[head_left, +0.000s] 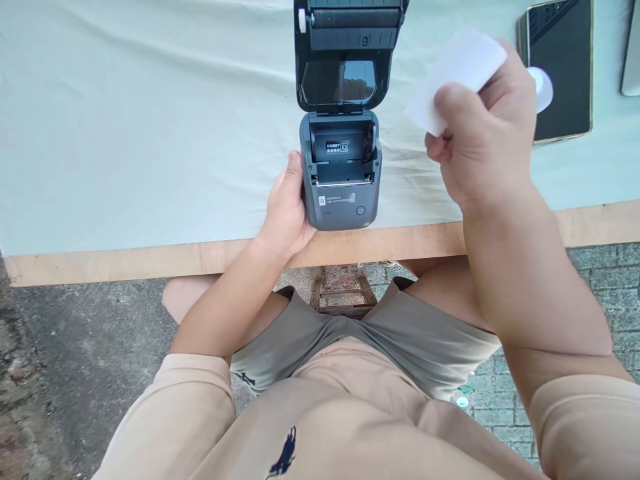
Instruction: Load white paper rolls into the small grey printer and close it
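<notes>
A small dark grey label printer (pixel 341 195) stands near the table's front edge with its lid (pixel 345 53) flipped up and back, showing an empty paper bay. My left hand (pixel 287 207) grips the printer's left side. My right hand (pixel 483 137) is raised to the right of the printer, above the table, fingers pinched on a white piece of label paper (pixel 463 70) that sticks up past my thumb.
A pale green cloth (pixel 125 120) covers the wooden table (pixel 150 261). A dark phone (pixel 565 67) with a white round grip lies at the far right, beside a grey object (pixel 633 47) at the frame's edge. My knees sit below the table edge.
</notes>
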The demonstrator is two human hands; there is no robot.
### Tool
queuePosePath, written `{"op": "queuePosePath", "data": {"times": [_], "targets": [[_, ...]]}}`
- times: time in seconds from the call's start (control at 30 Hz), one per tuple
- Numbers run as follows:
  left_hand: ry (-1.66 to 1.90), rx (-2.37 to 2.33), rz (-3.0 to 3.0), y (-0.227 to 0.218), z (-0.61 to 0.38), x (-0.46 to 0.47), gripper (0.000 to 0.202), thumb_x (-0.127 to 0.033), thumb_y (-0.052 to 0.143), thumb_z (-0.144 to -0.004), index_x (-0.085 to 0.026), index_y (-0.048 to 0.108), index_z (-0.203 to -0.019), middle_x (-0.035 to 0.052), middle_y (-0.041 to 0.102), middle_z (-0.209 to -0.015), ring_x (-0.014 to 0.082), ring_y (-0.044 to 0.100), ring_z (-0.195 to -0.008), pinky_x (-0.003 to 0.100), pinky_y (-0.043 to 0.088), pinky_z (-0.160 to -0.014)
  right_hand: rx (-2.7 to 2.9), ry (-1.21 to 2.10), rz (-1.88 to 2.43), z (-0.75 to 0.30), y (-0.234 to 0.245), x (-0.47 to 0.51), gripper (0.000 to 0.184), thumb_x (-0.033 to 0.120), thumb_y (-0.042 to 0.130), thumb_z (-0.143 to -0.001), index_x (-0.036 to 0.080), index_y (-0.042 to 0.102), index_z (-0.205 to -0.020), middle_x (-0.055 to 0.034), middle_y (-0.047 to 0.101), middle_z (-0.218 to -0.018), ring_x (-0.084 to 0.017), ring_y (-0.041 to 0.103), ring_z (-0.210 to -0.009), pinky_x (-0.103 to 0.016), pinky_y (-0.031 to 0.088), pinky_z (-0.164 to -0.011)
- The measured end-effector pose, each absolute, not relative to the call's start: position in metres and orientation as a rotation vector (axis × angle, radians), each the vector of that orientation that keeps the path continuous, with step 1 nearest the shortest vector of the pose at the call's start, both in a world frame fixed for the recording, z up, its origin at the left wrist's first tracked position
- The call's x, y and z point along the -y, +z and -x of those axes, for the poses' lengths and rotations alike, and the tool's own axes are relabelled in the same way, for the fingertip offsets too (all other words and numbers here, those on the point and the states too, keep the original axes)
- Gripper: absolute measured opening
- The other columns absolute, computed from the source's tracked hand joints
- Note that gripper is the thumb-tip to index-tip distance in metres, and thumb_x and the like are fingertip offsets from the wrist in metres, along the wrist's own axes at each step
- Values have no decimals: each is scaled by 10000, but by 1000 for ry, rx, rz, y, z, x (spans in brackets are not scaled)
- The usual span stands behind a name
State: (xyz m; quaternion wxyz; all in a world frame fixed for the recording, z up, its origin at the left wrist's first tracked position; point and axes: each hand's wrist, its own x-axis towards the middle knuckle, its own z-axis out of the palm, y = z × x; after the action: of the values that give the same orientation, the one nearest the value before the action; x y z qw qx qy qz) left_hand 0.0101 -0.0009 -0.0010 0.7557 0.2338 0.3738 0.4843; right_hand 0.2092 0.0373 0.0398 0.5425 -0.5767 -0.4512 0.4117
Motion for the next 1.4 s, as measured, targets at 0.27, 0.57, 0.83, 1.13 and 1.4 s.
{"op": "queuePosePath", "data": {"times": [0.27, 0.57, 0.83, 1.13, 1.4], "targets": [[1032, -888, -521, 1, -11, 1, 451, -565, 358, -953, -250, 681, -960, 16, 740, -1177, 239, 583, -1313, 375, 547, -1058, 1209, 920, 1400, -210, 32, -36, 272, 198, 532, -593, 270, 472, -848, 35, 534, -679, -93, 456, -441, -265, 261, -322], [1071, -816, -527, -2, -10, 2, 447, -528, 368, -967, -227, 698, -964, 16, 766, -1078, 235, 604, -1287, 381, 539, -1072, 1962, 332, 1757, -213, 37, -28, 242, 205, 538, -823, 274, 478, -1048, -48, 586, -1137, -208, 602, -925, -357, 504, -731], [1066, -840, -562, -2, -10, 1, 448, -537, 367, -963, -228, 691, -976, 20, 755, -1126, 245, 609, -1280, 395, 533, -1078, 2091, 179, 2053, -209, 47, -25, 436, 240, 572, -840, 239, 443, -1257, -75, 636, -1164, -260, 628, -952, -400, 446, -807], [1075, -807, -551, -3, -10, 1, 452, -528, 371, -966, -214, 696, -974, 26, 757, -1116, 252, 599, -1296, 410, 526, -1091, 2031, 87, 2240, -214, 44, -33, 689, 173, 608, -754, 200, 338, -1388, -58, 682, -892, -238, 607, -811, -358, 407, -734], [1043, -799, -544, -1, -9, 1, 464, -520, 346, -974, -216, 696, -954, 22, 746, -1165, 243, 621, -1266, 411, 528, -1090, 1973, -69, 1568, -246, 48, -25, 539, 368, 617, -798, 112, 509, -1261, -117, 660, -1071, -193, 654, -887, -306, 476, -661]]}}
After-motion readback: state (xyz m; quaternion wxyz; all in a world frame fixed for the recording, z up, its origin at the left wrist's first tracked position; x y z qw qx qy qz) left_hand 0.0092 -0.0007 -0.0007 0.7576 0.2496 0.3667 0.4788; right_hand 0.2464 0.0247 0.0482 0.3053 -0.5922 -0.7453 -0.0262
